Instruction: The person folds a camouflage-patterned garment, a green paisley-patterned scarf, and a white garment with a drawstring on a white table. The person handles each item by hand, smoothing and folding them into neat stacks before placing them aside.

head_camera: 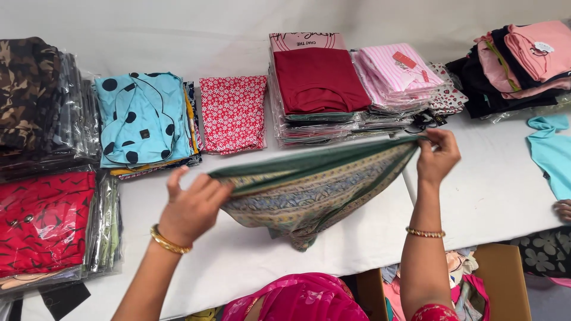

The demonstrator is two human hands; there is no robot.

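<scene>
Pink sleeve [300, 297] lowest; left hand [191, 209] and right hand [437, 157], well apart, each pinch the patterned cloth [309, 196] stretched above the white table [238, 255]; folded stacks [318, 89] beyond.

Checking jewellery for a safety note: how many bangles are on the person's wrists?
2. One gold bangle on the left wrist, below the left hand; one beaded gold bangle on the right wrist, below the right hand. Both hands grip the patterned green-edged cloth. Others may be hidden.

Single head-worn view looks steeply down, close, onto the white table [250, 261].
</scene>
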